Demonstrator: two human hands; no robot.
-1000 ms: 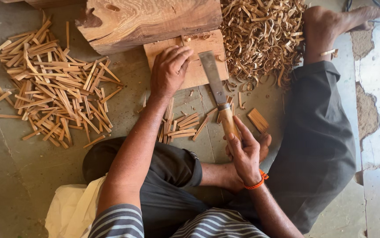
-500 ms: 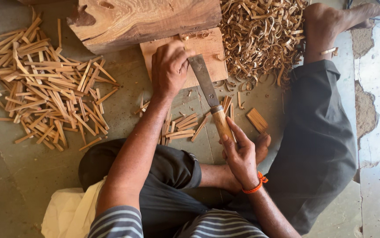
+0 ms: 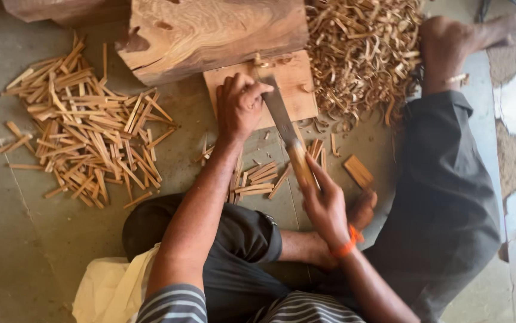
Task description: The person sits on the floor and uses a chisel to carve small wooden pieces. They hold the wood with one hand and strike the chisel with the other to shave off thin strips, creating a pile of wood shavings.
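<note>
My left hand [image 3: 240, 106] is closed on a small piece of wood standing on a flat wooden block [image 3: 297, 84]; the piece itself is mostly hidden under my fingers. My right hand [image 3: 325, 203] grips the wooden handle of a broad-bladed knife [image 3: 279, 113]. The blade's tip rests against the piece, right beside my left fingers. A small heap of split sticks [image 3: 257, 179] lies on the floor between my arms.
A large log [image 3: 210, 33] lies behind the block. A big pile of split sticks [image 3: 90, 143] is at the left, wood shavings [image 3: 359, 54] at the upper right. My right leg and foot [image 3: 443, 42] stretch along the right. A white bag [image 3: 111, 287] lies by my left knee.
The knife has swung from lying right of the block up to the piece under my left hand. My left hand shifted slightly on the block.
</note>
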